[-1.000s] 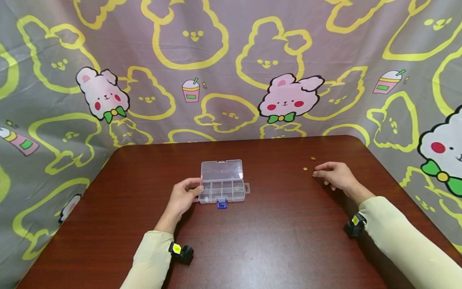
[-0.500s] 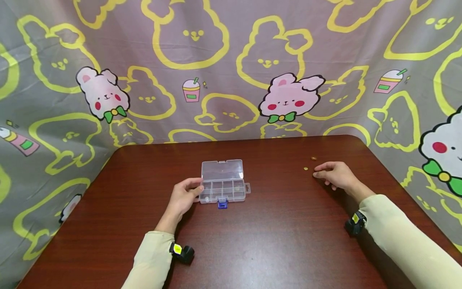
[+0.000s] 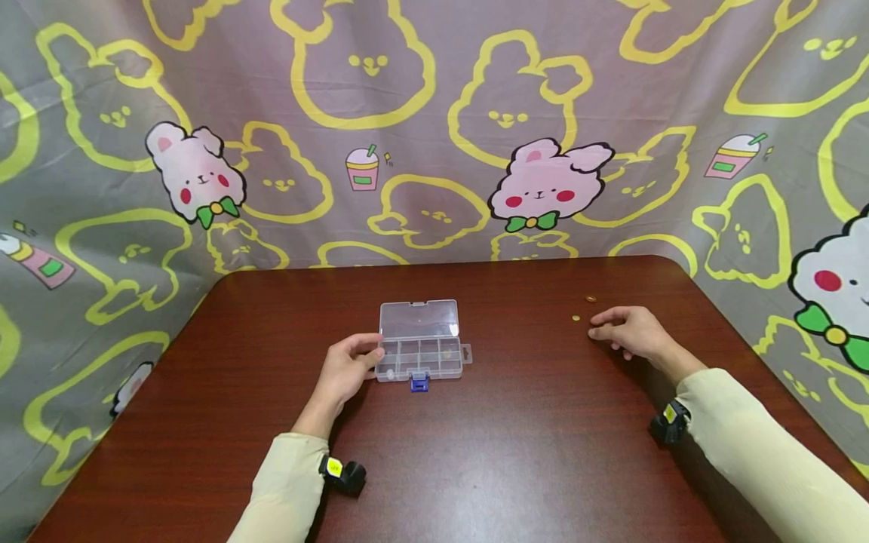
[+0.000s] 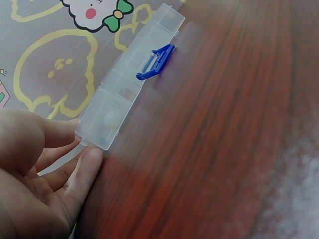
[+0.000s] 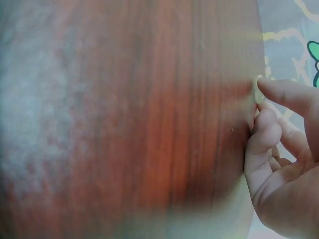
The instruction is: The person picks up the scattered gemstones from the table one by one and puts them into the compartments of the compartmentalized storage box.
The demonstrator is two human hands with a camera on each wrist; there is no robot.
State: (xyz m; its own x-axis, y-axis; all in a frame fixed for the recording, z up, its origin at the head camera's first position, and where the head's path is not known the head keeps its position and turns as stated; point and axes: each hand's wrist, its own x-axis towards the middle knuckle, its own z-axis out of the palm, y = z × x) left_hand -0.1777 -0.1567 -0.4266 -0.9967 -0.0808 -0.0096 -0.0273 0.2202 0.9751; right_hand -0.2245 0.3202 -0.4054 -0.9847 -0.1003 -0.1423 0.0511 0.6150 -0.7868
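Observation:
In the head view, a clear plastic compartment box [image 3: 419, 356] stands on the table with its lid [image 3: 419, 318] raised at the back. My left hand [image 3: 345, 369] grips its left end between thumb and fingers. A small whitish round piece [image 4: 113, 118] lies in the compartment nearest that hand. My right hand [image 3: 631, 332] is low over the table at the right, thumb and index fingertips close together. Whether they pinch something is too small to tell. Just beyond them are a small yellowish disc [image 3: 575, 318] and a brownish oval piece [image 3: 591, 299].
The box's blue latch [image 3: 419, 383] hangs down at the front, and a clear hanging tab [image 3: 466, 354] sticks out at its right end. Behind the brown table [image 3: 502, 452] hangs a patterned curtain [image 3: 421, 98], which also runs along both sides.
Both hands stay almost where they were, and the box has not moved on the table. The whole view has shifted very slightly.

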